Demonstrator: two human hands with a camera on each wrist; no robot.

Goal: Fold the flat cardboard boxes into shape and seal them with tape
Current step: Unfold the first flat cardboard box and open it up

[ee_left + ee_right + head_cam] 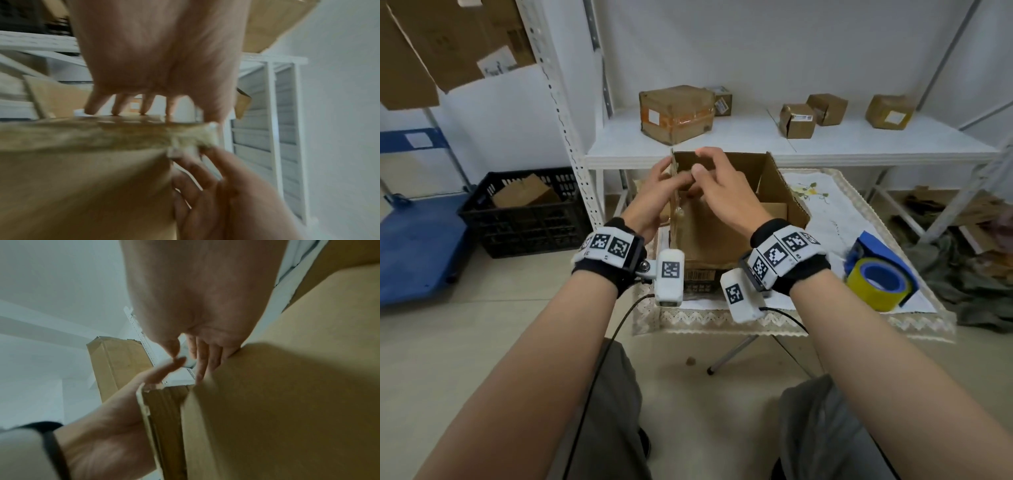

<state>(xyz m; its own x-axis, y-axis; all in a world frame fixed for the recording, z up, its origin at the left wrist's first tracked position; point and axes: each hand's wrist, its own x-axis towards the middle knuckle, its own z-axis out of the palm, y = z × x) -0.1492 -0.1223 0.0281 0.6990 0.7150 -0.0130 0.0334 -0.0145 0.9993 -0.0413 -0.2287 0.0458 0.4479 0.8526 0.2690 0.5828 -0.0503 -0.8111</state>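
Two hands work at the left wall of the opened cardboard box [726, 219], which stands on the table [859, 219] directly ahead of the wrists. The left hand [652, 202] lies along the outside of the raised left flap [674, 192], thumb inside, grasping its edge; the right hand [722, 192] reaches across with curled fingers, and whether they pinch the flap or only touch it I cannot tell. Corrugated board like this is probably light and stiff across a panel but bends readily at its creases, and the frayed edge looks weak. Holding near the fold line, palms flat, seems safest. A tape dispenser [881, 274] waits right of the right hand.
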